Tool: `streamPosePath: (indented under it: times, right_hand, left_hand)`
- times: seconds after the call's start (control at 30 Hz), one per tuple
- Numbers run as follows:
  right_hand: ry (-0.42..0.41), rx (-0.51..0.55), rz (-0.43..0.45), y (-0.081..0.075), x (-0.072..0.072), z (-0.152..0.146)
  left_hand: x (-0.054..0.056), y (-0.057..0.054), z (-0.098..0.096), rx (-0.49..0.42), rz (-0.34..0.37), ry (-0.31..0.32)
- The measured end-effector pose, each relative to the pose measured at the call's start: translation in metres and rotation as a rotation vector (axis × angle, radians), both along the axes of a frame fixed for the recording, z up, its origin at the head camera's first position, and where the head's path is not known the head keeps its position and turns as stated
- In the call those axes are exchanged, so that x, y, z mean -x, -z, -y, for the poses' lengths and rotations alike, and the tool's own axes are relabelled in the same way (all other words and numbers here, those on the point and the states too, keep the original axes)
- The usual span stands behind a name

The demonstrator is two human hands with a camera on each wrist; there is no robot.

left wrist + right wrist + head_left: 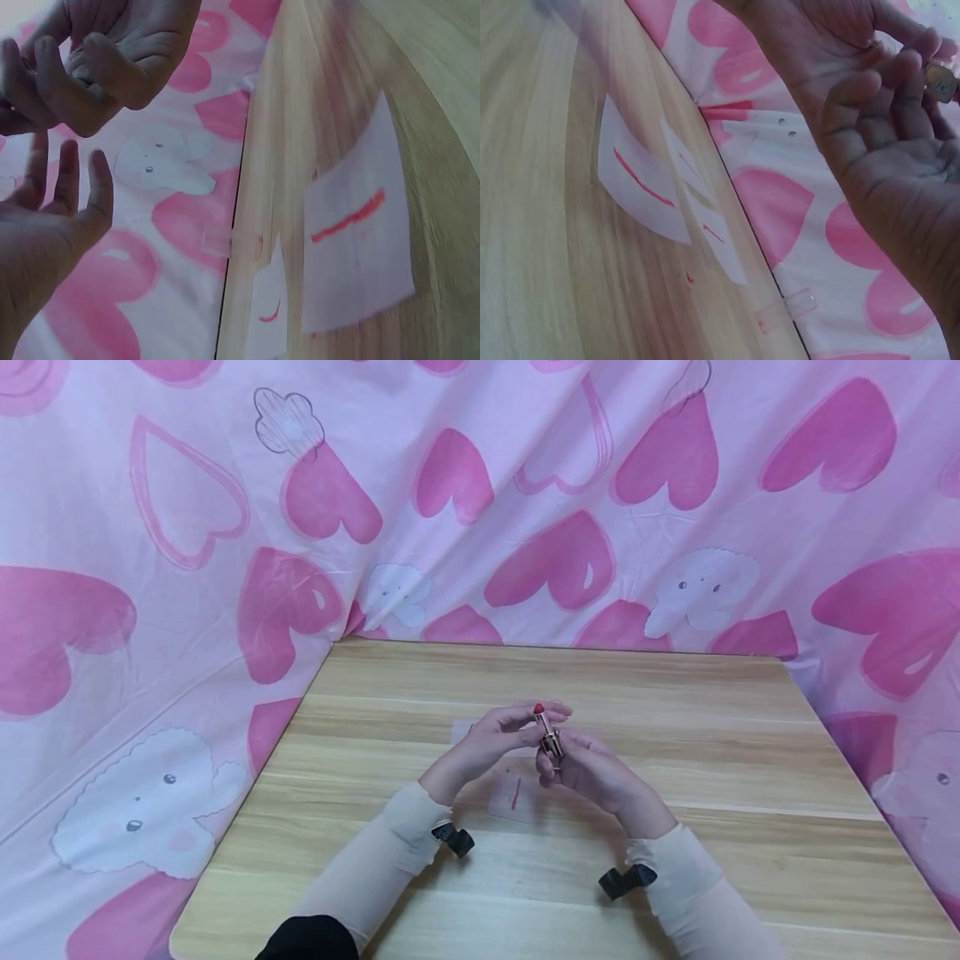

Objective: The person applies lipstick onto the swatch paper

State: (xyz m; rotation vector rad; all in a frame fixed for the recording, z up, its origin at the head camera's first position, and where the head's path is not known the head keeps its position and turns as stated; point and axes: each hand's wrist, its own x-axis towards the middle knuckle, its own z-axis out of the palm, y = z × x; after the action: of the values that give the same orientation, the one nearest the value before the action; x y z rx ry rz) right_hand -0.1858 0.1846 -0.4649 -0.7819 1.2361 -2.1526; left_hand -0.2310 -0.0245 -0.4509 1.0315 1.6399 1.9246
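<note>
A lipstick (548, 732) with a red tip and a gold case stands upright above the middle of the wooden table (390, 693). My right hand (588, 767) grips its gold base (940, 79) with curled fingers. My left hand (497, 737) is just left of it, its fingers (67, 176) fairly straight and reaching to the lipstick's top; whether they touch the lipstick I cannot tell. Under the hands lies a white paper slip (514, 798) with a red stroke on it, also seen in the wrist views (360, 225) (641, 176).
A second small slip (268, 298) (705, 217) with a red mark lies beside the first. Another pale slip (461, 730) sits left of the hands. A pink sheet with hearts (525, 485) hangs behind and drapes beside the table.
</note>
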Motion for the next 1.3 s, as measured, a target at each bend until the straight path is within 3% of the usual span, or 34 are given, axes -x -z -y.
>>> streamPosePath:
  times: [0.1,0.23,0.67,0.9,1.3]
  right_hand:
    - [-0.077,0.042,-0.011,0.0004,-0.0002,0.0009]
    - [-0.104,0.062,-0.031,0.0000,0.0001,0.0018]
    - [-0.045,0.020,-0.035,-0.0014,0.0009,0.0009]
    - [0.045,-0.020,-0.020,-0.0039,0.0011,0.0026]
    - [0.271,-0.135,-0.089,-0.0083,-0.0004,0.0065]
  left_hand:
    - [-0.0003,-0.0025,-0.0022,-0.040,0.015,0.055]
    - [-0.0015,-0.0075,-0.0035,-0.055,0.048,0.079]
    - [0.0011,-0.0078,-0.0051,-0.042,0.072,-0.002]
    - [0.0028,-0.0066,-0.0071,-0.025,0.062,-0.085]
    - [0.0048,-0.0052,-0.0105,0.008,0.048,-0.210]
